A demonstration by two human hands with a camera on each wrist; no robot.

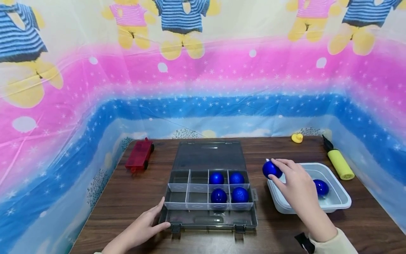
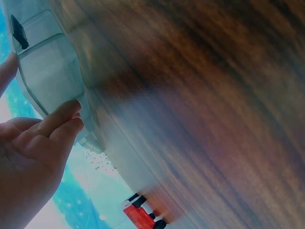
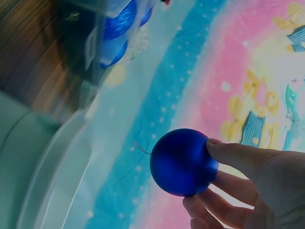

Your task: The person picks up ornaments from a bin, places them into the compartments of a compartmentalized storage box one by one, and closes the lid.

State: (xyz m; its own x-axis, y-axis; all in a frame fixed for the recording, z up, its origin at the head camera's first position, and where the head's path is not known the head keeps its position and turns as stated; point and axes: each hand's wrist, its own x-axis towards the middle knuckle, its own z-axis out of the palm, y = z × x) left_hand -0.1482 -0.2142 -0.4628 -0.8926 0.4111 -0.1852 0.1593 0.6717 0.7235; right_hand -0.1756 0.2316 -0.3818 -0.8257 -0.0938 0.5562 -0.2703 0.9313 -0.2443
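A blue Christmas bauble (image 1: 269, 169) with a small cap is pinched between the thumb and fingers of my right hand (image 1: 298, 187), raised over the left rim of a white plastic basin (image 1: 345, 204). In the right wrist view a thin wire hook sticks out of this bauble (image 3: 181, 162). Another shiny blue bauble (image 1: 321, 187) lies inside the basin. My left hand (image 1: 142, 224) rests with fingers extended at the front left corner of a grey divided plastic case (image 1: 193, 217), its lid laid back. Several blue baubles (image 1: 216, 179) occupy the case's right-hand compartments.
A red toy cart (image 1: 139, 155) stands at the back left of the wooden table (image 1: 117, 197). Toward the back right are a yellow rubber duck (image 1: 297, 138) and a yellow-green hand pump (image 1: 340, 164). A patterned cloth (image 1: 222, 102) hangs around the table.
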